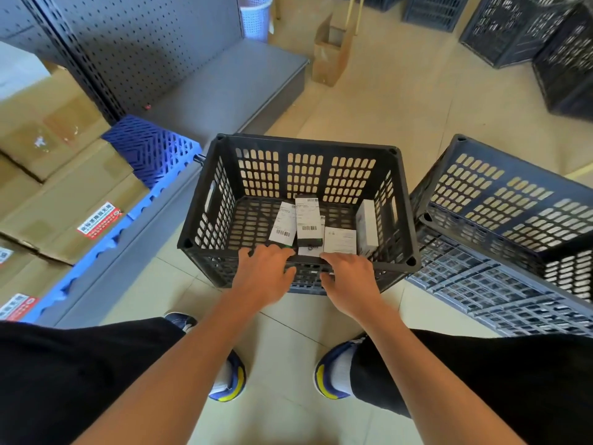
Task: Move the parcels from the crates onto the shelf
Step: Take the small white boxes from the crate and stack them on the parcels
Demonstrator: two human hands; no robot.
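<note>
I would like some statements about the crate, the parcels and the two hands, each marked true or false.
1. Both hands, left hand and right hand, grip the near rim of the black crate. True.
2. The crate is empty. False: several parcels with white labels lie in it.
3. The grey shelf stands left of the crate. True.
4. The left hand holds a parcel. False: it holds only the rim.
</note>
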